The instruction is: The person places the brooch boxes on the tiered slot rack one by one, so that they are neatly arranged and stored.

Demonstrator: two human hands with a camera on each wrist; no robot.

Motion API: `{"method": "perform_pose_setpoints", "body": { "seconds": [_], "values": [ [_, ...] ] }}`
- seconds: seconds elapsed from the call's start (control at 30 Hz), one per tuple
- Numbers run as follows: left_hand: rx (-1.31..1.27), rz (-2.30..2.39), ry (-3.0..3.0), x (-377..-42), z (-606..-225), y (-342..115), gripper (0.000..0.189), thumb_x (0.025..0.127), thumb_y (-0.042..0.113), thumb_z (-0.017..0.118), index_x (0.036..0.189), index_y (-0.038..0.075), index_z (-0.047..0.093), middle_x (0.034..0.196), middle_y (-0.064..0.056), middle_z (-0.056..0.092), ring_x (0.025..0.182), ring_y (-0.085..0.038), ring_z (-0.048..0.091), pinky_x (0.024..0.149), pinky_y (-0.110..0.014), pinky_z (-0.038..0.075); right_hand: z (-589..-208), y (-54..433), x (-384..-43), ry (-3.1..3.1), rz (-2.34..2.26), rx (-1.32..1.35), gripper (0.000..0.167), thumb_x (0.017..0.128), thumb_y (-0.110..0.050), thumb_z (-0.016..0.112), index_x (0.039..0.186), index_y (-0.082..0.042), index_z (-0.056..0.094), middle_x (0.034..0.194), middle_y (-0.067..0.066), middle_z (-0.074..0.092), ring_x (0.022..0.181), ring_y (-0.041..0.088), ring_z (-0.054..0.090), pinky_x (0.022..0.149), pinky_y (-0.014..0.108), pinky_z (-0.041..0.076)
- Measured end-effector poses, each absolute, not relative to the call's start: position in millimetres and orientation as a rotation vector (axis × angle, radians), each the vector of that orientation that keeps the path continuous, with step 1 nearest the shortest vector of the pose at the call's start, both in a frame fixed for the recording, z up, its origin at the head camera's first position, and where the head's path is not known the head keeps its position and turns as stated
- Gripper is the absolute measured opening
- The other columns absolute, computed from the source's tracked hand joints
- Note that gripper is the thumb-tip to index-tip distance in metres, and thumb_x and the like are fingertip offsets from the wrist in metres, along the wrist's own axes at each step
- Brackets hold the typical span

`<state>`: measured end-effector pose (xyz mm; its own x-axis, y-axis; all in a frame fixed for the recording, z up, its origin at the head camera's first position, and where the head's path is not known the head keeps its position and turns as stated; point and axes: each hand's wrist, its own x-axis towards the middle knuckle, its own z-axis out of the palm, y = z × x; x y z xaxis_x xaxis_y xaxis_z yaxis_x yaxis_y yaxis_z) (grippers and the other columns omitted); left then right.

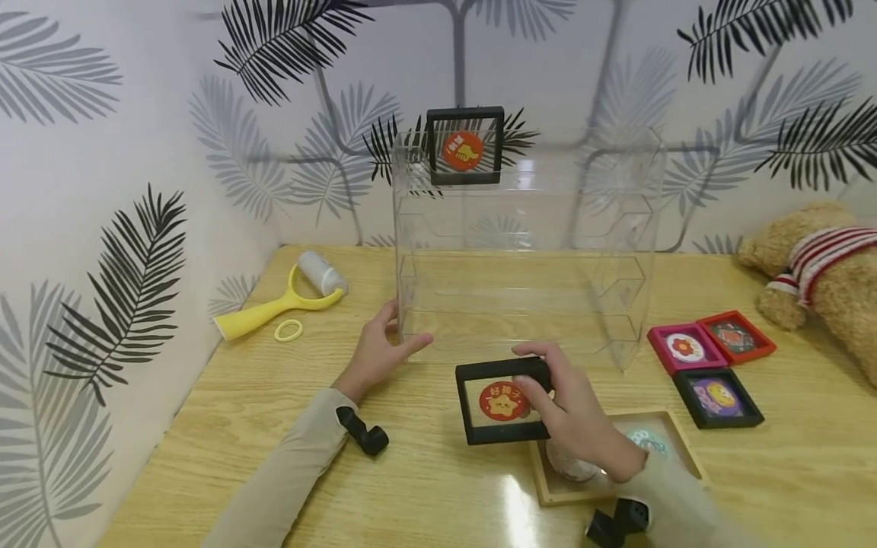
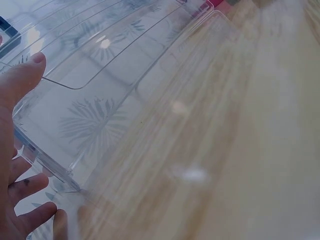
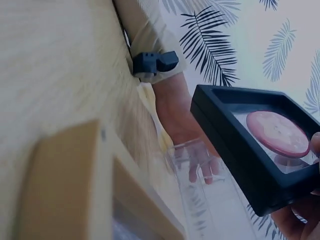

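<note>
Okay, right hand [image 1: 578, 415]: fingers curled, pinching one side of a square black frame [image 1: 503, 433] with round red sticker [image 1: 503, 401], above the wood-grain table [image 1: 425, 487]. Left hand [image 1: 377, 352]: fingers spread, straddling the clear plastic rack [image 1: 524, 251] at its lower left edge.

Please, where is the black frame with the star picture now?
The right hand holds the black frame right of centre in the head view, in front of the clear rack.
</note>
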<state>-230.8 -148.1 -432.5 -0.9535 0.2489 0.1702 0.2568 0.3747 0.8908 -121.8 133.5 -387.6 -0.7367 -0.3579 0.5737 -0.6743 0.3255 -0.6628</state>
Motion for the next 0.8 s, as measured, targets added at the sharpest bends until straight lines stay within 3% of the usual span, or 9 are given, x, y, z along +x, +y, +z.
{"method": "perform_pose_setpoints", "body": {
  "seconds": [0.23,0.47,0.7,0.8],
  "values": [
    [-0.472,-1.668,-2.594,-227.9,-428.4,-147.0,0.075,0.086,0.027,0.074,0.148,0.012,0.035,0.147,-0.015,0.043,0.121,-0.041,0.053,0.089,-0.050,0.052,-371.3,144.6,-133.9,-2.412,1.084,0.907,0.020,0.099,-0.012,0.054,0.117,-0.005,0.050,0.076,-0.001,0.053,0.059,0.001,0.043,0.051,0.020,0.040],
    [-0.480,-1.670,-2.591,-230.4,-433.3,-148.3,0.075,0.085,0.029,0.074,0.148,0.015,0.036,0.146,-0.014,0.045,0.119,-0.040,0.054,0.090,-0.050,0.051,-347.6,162.0,-153.7,-2.380,0.873,0.883,0.022,0.098,-0.016,0.056,0.117,-0.005,0.053,0.091,0.005,0.060,0.073,0.010,0.050,0.062,0.027,0.044],
    [-0.483,-1.676,-2.591,-231.8,-433.8,-148.4,0.074,0.086,0.029,0.074,0.148,0.013,0.036,0.146,-0.015,0.044,0.120,-0.038,0.055,0.090,-0.049,0.051,-307.3,178.3,-172.8,-2.338,0.778,0.836,0.027,0.098,-0.021,0.055,0.121,-0.007,0.054,0.078,0.007,0.058,0.060,0.012,0.046,0.053,0.026,0.039],
    [-0.477,-1.676,-2.591,-231.7,-434.6,-148.8,0.075,0.085,0.030,0.074,0.148,0.013,0.036,0.145,-0.016,0.045,0.120,-0.038,0.055,0.088,-0.048,0.053,-279.2,184.7,-181.9,-2.297,0.736,0.819,0.026,0.097,-0.015,0.058,0.122,-0.007,0.055,0.073,0.006,0.054,0.056,0.010,0.041,0.051,0.023,0.035]
  ]
}}
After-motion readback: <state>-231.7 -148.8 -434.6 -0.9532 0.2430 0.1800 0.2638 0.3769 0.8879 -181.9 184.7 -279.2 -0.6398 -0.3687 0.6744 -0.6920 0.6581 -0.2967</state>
